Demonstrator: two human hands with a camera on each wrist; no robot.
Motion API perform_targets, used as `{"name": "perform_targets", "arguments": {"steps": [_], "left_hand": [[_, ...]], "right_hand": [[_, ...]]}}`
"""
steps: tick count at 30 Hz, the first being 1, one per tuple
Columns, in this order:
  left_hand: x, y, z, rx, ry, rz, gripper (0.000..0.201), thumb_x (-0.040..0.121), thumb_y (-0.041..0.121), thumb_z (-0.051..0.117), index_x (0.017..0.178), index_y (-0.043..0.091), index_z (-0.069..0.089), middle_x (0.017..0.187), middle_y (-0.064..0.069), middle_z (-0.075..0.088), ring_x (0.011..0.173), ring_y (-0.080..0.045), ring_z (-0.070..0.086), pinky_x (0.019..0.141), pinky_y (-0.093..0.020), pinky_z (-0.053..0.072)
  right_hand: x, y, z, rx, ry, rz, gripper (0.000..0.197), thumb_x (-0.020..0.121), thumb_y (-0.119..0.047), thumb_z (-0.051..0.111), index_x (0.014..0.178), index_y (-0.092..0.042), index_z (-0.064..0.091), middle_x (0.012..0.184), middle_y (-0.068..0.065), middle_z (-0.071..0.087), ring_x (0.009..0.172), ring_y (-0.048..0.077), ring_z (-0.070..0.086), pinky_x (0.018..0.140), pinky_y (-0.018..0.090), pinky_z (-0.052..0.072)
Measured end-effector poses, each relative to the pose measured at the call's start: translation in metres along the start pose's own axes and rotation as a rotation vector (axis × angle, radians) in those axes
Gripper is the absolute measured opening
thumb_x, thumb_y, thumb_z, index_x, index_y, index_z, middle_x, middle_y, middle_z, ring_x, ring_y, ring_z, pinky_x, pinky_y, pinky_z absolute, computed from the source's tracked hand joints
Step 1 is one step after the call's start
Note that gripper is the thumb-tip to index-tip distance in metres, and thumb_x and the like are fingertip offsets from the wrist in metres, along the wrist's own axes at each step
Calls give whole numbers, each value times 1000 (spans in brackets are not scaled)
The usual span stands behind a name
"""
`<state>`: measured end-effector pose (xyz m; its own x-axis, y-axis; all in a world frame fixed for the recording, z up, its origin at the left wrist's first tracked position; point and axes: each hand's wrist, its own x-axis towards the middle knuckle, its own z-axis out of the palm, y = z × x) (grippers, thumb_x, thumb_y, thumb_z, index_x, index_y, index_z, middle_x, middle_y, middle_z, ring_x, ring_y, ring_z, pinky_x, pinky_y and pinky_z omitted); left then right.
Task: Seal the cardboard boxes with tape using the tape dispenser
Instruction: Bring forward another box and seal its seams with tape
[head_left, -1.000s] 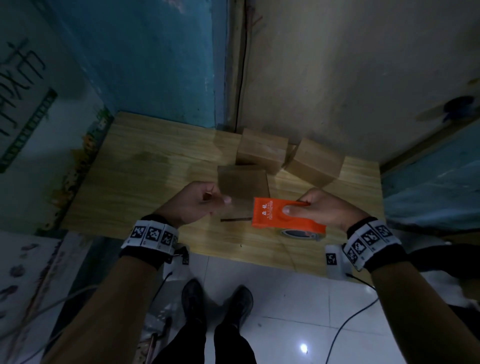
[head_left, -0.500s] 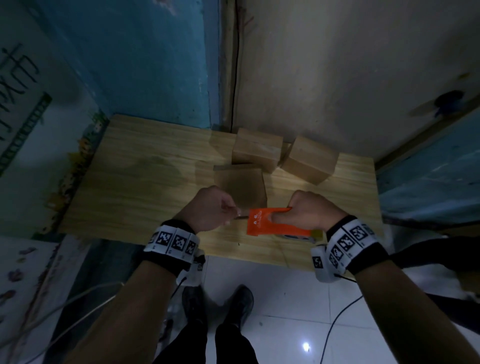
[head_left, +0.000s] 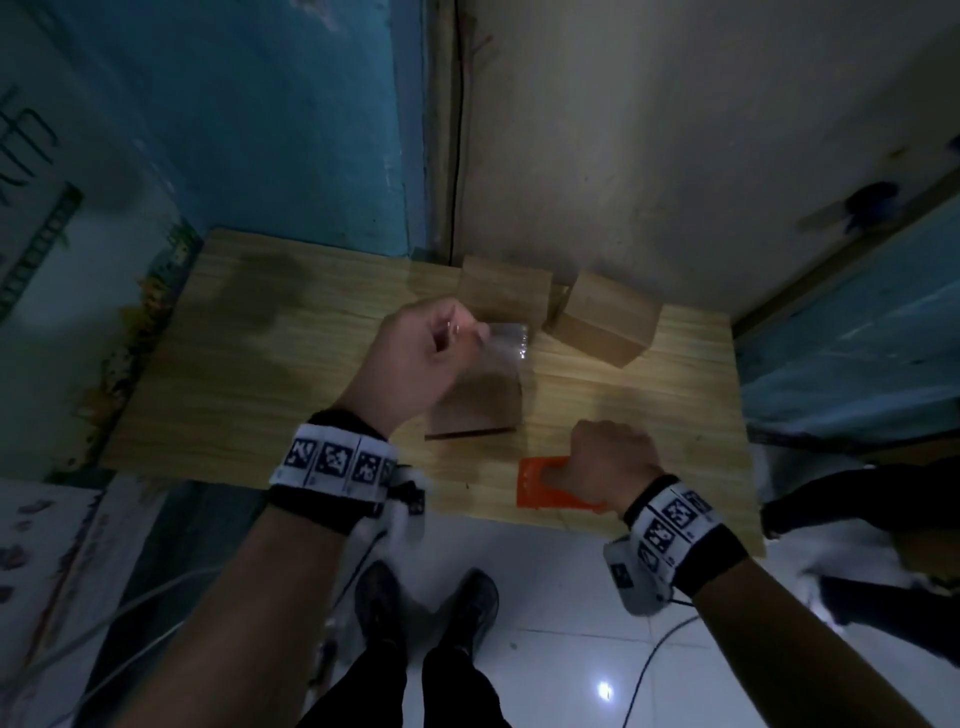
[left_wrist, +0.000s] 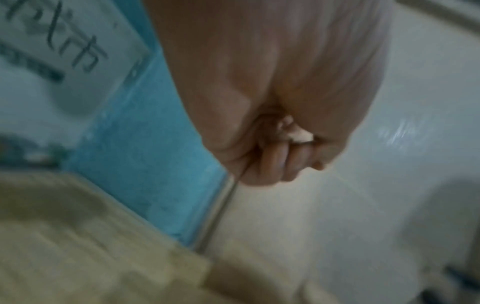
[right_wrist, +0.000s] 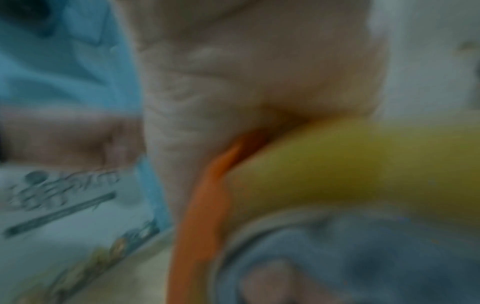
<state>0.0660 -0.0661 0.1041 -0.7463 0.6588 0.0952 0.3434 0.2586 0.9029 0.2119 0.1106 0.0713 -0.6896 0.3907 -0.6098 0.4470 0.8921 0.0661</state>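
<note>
- The left hand (head_left: 421, 358), raised at the centre of the head view, has its fingers curled together and pinches the free end of a clear strip of tape (head_left: 506, 345).
- In the left wrist view the same hand (left_wrist: 280, 102) shows as a closed fist with the fingertips (left_wrist: 275, 162) tucked under; the picture is blurred and the tape cannot be made out there.
- The right hand (head_left: 608, 462), lower right of centre, is clamped around one orange tape dispenser (head_left: 545, 483), which sits at the near edge of the wooden desk (head_left: 291, 364).
- The right wrist view, heavily blurred, shows the palm (right_wrist: 259, 72) against the orange body of the dispenser (right_wrist: 202, 205) and a yellowish roll of tape (right_wrist: 350, 164) beside it.
- Three cardboard boxes are on the desk: the nearest box (head_left: 478, 410) lies at centre, partly behind the left hand, with the tape strip running over it.
- A second box (head_left: 506, 296) stands behind it toward the wall, and a third box (head_left: 608, 322) sits just to its right, turned at an angle.
- Both wrists wear bands with black-and-white markers; the person's two dark shoes (head_left: 426, 608) show on the white tiled floor at the bottom of the frame.
</note>
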Motion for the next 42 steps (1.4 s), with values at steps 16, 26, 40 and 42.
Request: {"name": "perform_targets", "arguments": {"steps": [16,26,40,42], "left_hand": [[-48,-158,-39,-95,-9,-819,28,99,3,44,77,20,51,57,2,55,46,-9,54,41,-24,41],[-60,-168,-36,686,-330,-831,35,104,17,34,122,4,61,127,-16,61,112,-29,59,97,-36,48],[-69,-179,-52,856,-90,-1022,46,96,40,50,140,29,44,161,-5,14,148,-34,-2,113,-67,3],[-60,-172,-49,830,10,-870,40,93,38,55,131,28,51,156,-7,28,147,-33,10,115,-62,10]], "right_hand": [[20,29,15,345,39,144,63,73,-77,58,83,-14,65,66,1,70,51,16,69,50,29,57],[29,52,23,324,20,230,60,80,-72,60,89,-13,59,76,1,62,62,16,63,49,23,43],[50,62,40,268,81,279,69,85,-78,45,86,-12,63,71,0,58,61,16,59,54,26,41],[53,63,44,291,123,281,70,85,-78,41,88,-13,67,68,-1,62,59,16,62,55,25,45]]}}
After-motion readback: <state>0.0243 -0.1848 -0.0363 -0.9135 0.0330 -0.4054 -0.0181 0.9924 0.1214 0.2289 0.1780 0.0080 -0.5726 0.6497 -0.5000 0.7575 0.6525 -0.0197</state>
